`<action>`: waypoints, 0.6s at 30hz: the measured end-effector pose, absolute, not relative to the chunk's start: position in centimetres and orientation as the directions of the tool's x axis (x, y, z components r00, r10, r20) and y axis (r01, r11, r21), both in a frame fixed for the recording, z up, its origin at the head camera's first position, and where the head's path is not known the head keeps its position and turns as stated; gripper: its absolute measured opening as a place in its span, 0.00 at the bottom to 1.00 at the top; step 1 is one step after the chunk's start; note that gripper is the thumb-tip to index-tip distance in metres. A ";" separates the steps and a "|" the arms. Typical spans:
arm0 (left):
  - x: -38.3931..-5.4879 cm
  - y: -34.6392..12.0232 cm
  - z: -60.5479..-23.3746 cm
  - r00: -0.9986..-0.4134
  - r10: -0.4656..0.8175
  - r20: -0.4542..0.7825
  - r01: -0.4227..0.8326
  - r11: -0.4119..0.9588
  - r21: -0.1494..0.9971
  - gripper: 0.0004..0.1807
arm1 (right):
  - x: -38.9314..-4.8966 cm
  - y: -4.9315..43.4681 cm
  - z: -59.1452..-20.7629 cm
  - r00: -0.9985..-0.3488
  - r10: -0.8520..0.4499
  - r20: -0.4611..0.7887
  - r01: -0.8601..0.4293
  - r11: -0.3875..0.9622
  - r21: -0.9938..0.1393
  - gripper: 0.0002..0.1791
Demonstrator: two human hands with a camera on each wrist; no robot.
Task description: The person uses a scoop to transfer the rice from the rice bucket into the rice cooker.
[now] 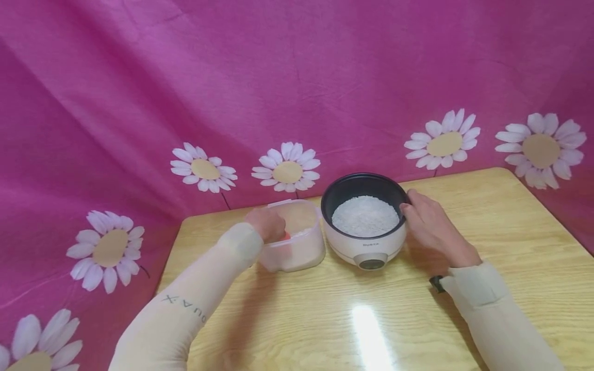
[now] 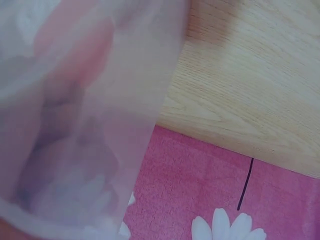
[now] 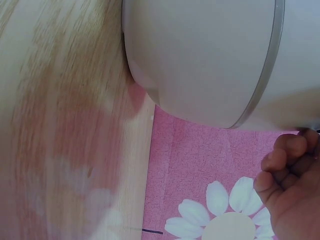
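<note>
In the head view a white electric pot with a black inner bowl stands on the table, white rice heaped inside. My right hand grips the right side of its rim, thumb on top. From the right wrist view, curled fingers show under the edge of the pot. To the left, my left hand reaches into a translucent plastic container and holds a red scoop. Through the container wall, the left wrist view shows the scoop blurred. A little rice lies in the container.
The wooden table ends at a magenta cloth printed with white daisies, close behind the pot and container. Container and pot stand side by side, nearly touching. A small black object shows at my right wrist.
</note>
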State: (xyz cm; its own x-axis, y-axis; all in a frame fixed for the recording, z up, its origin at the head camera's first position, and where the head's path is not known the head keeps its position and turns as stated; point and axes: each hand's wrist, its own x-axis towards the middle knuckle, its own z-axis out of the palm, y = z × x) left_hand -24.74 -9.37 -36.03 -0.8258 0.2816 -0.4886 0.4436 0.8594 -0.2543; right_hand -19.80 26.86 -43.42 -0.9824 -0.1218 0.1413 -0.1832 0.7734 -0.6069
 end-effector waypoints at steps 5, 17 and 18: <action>-25.0 -9.2 -36.4 -0.822 0.270 -0.502 0.434 0.867 -0.245 0.11 | -19.8 26.9 -43.3 -0.982 -0.121 0.145 -0.185 0.775 -0.604 0.16; -25.5 -9.3 -37.3 -0.789 0.312 -0.530 0.483 0.848 -0.218 0.12 | -19.8 26.7 -43.4 -0.975 -0.131 0.177 -0.211 0.785 -0.582 0.15; -25.5 -9.3 -37.3 -0.791 0.307 -0.529 0.469 0.860 -0.201 0.12 | -19.8 26.7 -43.4 -0.974 -0.130 0.184 -0.215 0.786 -0.580 0.15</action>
